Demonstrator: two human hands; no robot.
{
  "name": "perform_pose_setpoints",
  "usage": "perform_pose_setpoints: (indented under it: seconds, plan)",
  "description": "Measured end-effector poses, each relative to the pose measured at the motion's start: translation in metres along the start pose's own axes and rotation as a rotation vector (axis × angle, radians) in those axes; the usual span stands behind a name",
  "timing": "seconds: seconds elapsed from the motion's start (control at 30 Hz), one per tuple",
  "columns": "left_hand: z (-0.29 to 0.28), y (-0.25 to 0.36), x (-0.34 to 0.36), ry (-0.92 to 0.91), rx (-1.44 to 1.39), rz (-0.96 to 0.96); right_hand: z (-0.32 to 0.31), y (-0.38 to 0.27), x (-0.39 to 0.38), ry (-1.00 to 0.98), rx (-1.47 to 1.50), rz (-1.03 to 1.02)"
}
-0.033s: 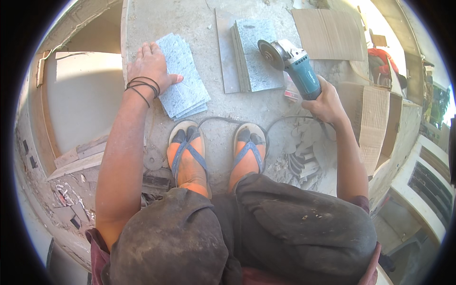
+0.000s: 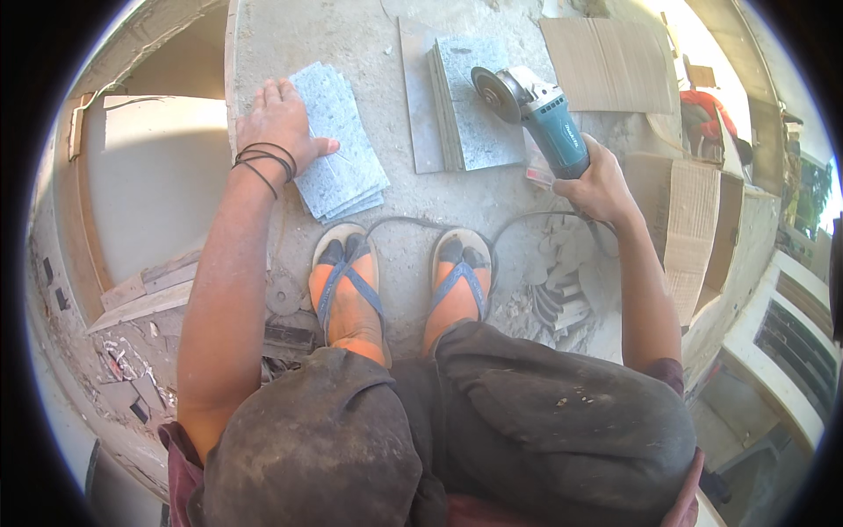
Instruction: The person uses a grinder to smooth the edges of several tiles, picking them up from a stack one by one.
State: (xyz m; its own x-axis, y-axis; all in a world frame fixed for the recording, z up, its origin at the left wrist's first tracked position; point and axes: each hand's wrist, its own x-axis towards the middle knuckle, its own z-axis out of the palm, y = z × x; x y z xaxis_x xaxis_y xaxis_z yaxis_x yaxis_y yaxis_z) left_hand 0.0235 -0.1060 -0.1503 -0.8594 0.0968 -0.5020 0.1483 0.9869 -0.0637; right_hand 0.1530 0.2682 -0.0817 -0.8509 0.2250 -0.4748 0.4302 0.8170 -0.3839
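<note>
- The left stack point(image 2: 347, 167) of speckled blue-grey tiles is lying on the floor point(image 2: 397, 195) in the upper left of the frame, its sheets being fanned slightly out of line at the lower end.
- That stack is being touched by the left hand point(image 2: 279, 127) along its left side; the fingers are being held out straight, unclenched, with the thumb being laid over the top tile (how hard it is being pressed cannot be told).
- The grinder point(image 2: 558, 140) is being held up right of centre by the right hand point(image 2: 601, 184), whose fingers are being wrapped around the rear of its body.
- The disc point(image 2: 498, 95) is being seen over the right stack point(image 2: 483, 145), top centre; whether it is touching or being held above cannot be made out, nor whether it is being spun.
- The right stack is being seen beside a grey slab point(image 2: 420, 105), and the cord point(image 2: 406, 221) is running past the feet point(image 2: 349, 263).
- Judging by this pose, a handling pause is apparently in hand: tiles are being steadied while the grinder is being held away from them.
- For any next move, a firm grip on the grinder is being called for, with the disc being kept clear of the bare left fingers and the cord.
</note>
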Motion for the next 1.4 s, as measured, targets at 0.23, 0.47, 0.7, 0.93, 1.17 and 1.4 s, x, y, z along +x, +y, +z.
perform_pose_setpoints:
  seconds: [0.23,0.47,0.7,0.93,1.17,1.4]
  plan:
    - [0.002,-0.003,0.001,0.004,0.002,-0.016,0.014,-0.029,0.035,-0.074,0.216,0.004]
    - [-0.02,0.027,0.004,0.052,-0.13,0.148,0.014,-0.031,0.003,0.055,0.476,0.097]
    - [-0.03,0.125,0.062,0.123,-0.482,0.416,0.015,-0.006,-0.016,0.208,0.649,0.181]
    - [-0.022,0.153,0.079,0.178,-0.468,0.348,0.025,0.012,-0.035,0.241,0.708,0.213]
    - [-0.006,0.135,0.074,-0.084,-1.14,0.247,0.025,0.0,-0.033,0.21,0.67,0.176]
    - [-0.007,0.083,0.031,-0.12,-1.69,0.167,0.043,-0.006,-0.016,0.149,0.567,0.169]
